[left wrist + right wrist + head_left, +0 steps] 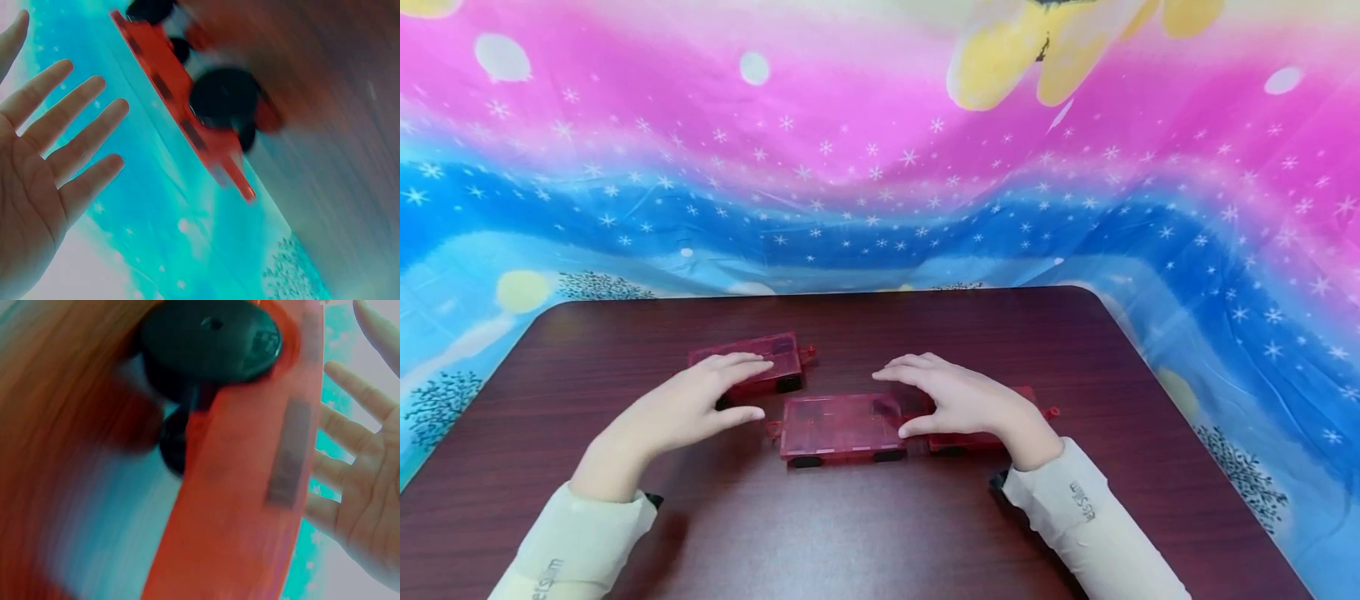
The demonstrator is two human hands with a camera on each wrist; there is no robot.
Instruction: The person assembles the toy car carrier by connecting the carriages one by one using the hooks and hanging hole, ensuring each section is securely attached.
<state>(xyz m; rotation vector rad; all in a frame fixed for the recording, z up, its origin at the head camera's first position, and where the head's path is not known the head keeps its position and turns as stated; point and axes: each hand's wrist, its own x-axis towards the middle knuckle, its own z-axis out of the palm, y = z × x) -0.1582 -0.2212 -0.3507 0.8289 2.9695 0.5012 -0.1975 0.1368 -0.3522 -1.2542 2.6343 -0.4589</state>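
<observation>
Three see-through red toy wagons with black wheels stand on the table. My left hand (692,404) hovers beside the rear left wagon (787,358), overlapping it in the head view, with fingers extended and thumb apart. A front middle wagon (835,427) lies between the hands. My right hand (961,402) is over the right wagon (964,443) and partly hides it, its thumb tip at the middle wagon's right end. Both wrist views show straight, spread fingers holding nothing, beside a wagon (164,75) on the left and a wagon (231,519) on the right.
Small red couplings (1052,412) stick out from the wagon ends. The dark brown table (850,533) has rounded far corners. A pink and blue patterned cloth (865,200) hangs behind it and along its sides.
</observation>
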